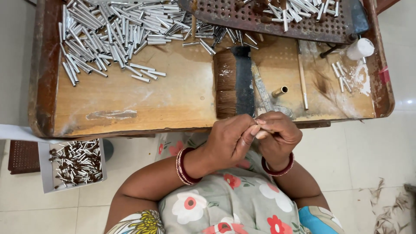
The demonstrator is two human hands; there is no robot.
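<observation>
Both hands meet at the near edge of the wooden tabletop [130, 104]. Left hand [229, 141] is curled, its fingertips pressed against those of the right hand [277, 134], which is also curled; whatever small thing they pinch between them is hidden, so I cannot tell what it is. Far left, on the floor, a white box [45, 173] holds short metal tubes. A big heap of silver metal tubes [112, 34] lies on the tabletop's left part. Just beyond the hands lies a flat brush [234, 82], then a brass tube [280, 91] and a thin wooden stick [302, 78]. A perforated board [268, 19] sits at the far edge, and a white bottle [360, 48] lies at the right.
</observation>
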